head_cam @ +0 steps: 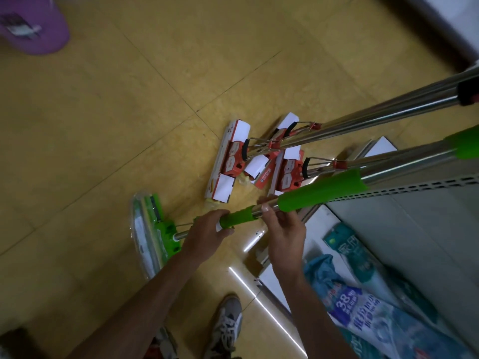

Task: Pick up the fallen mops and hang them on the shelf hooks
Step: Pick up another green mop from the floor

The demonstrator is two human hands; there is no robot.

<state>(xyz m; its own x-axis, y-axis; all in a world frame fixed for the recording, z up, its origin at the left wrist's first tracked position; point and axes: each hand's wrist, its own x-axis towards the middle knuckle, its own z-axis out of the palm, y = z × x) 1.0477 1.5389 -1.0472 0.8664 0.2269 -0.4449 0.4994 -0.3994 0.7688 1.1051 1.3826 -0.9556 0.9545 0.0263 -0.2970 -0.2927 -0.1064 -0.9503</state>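
Observation:
A green mop (318, 193) with a steel pole and green sleeves slants from lower left to upper right. Its plastic-wrapped green head (149, 229) sits low over the yellow floor at the left. My left hand (207, 233) grips the pole at the short green sleeve near the head. My right hand (285, 229) pinches the bare steel stretch just to the right of it. Three red-and-white mop heads (230, 161) lie on the floor beyond, their steel poles (388, 112) leaning up to the right.
A grey perforated shelf (414, 229) stands at the right, with blue and white packaged goods (363, 314) on its lowest level. A purple bucket (33, 24) sits at the top left. My shoe (228, 325) is on the floor at the bottom.

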